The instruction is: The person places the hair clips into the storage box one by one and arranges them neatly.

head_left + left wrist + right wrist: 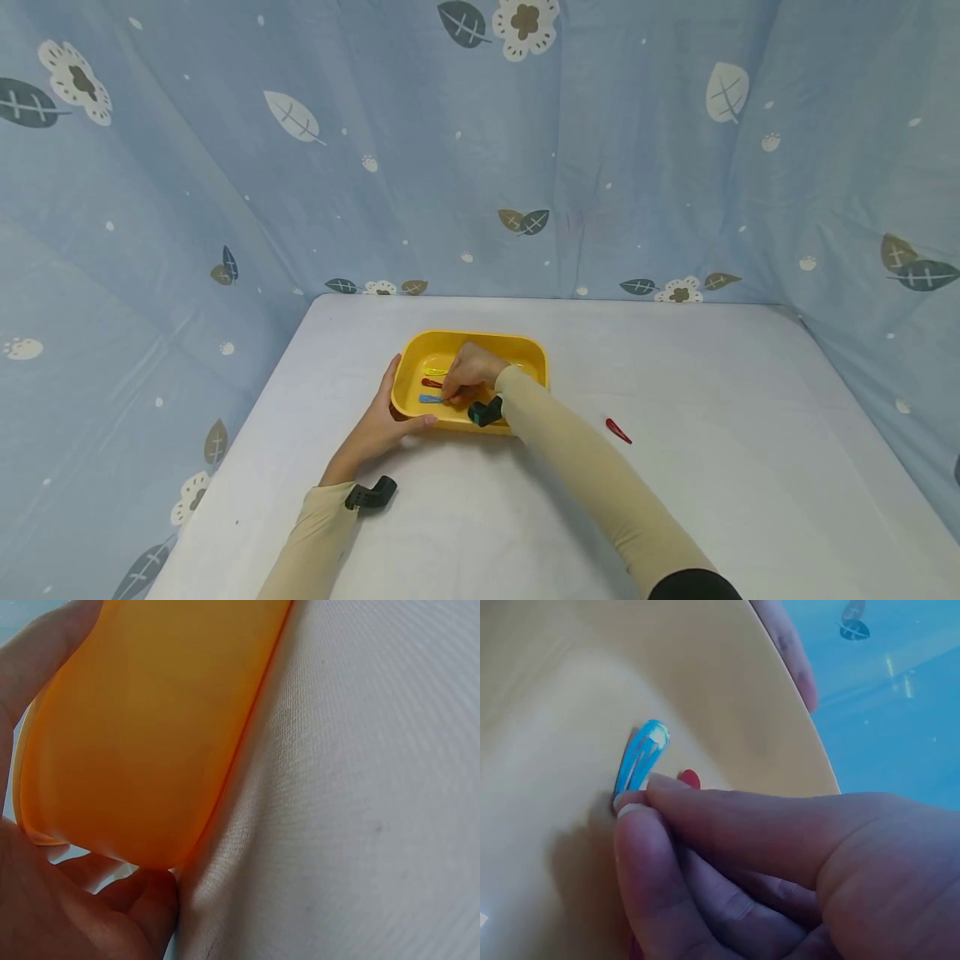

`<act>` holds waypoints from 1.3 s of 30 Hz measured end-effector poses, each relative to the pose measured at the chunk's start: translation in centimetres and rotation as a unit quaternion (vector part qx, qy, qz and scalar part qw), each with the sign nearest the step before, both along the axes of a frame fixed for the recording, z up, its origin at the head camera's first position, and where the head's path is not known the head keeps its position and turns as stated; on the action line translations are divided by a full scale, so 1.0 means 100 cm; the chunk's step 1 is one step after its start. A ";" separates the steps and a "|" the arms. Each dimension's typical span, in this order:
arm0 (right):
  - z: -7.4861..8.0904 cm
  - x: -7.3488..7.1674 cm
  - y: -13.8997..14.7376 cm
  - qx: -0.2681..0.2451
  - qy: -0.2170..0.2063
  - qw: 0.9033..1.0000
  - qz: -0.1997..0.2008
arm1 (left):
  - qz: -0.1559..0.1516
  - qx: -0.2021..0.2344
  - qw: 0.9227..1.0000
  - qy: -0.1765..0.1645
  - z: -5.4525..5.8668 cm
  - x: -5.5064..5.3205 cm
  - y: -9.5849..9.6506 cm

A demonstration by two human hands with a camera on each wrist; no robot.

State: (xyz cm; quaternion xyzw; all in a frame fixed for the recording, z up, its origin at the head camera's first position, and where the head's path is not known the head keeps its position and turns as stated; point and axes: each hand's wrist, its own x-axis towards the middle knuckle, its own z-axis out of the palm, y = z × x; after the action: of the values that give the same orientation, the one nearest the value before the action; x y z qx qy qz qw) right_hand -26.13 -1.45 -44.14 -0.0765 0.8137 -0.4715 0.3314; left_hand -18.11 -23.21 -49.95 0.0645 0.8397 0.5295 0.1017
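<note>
My left hand (378, 425) holds the left end of a yellow plastic tray (416, 358), thumb along the near wall and fingers around the end. From the left wrist view, the tray's outer wall (157, 735) sits between thumb and curled fingers. Inside the tray, my right hand (471, 373) pinches the narrow end of a blue snap hair clip (643, 750) between thumb and forefinger, close over the tray floor. Beyond it lie a red hair clip (431, 383), partly hidden by the fingers, and a yellow hair clip (435, 372).
Another red hair clip (618, 431) lies on the white table (712, 400), right of the tray. A blue curtain (420, 175) printed with leaves and flowers hangs behind the table and along both sides. Each wrist wears a small black camera (372, 493).
</note>
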 end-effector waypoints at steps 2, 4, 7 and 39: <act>0.002 -0.001 0.002 0.003 0.008 1.000 0.003 | 0.001 -0.001 1.000 -0.002 0.000 0.000 0.000; 0.004 -0.003 0.005 -0.004 0.015 1.000 0.004 | 0.001 -0.003 1.000 -0.002 0.000 0.000 0.000; 0.010 -0.006 0.013 -0.024 0.017 1.000 -0.003 | 0.000 -0.001 1.000 0.000 0.001 0.000 0.000; 0.099 0.050 0.159 -0.003 0.185 0.980 -0.073 | 0.006 0.016 1.000 -0.002 0.001 0.002 0.002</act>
State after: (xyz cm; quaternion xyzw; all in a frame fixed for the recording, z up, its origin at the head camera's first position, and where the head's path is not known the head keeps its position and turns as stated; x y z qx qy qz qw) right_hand -21.10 14.50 -34.22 -0.1037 0.8627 -0.4750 0.1394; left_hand -17.90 -23.00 -49.85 0.0601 0.8314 0.5434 0.0995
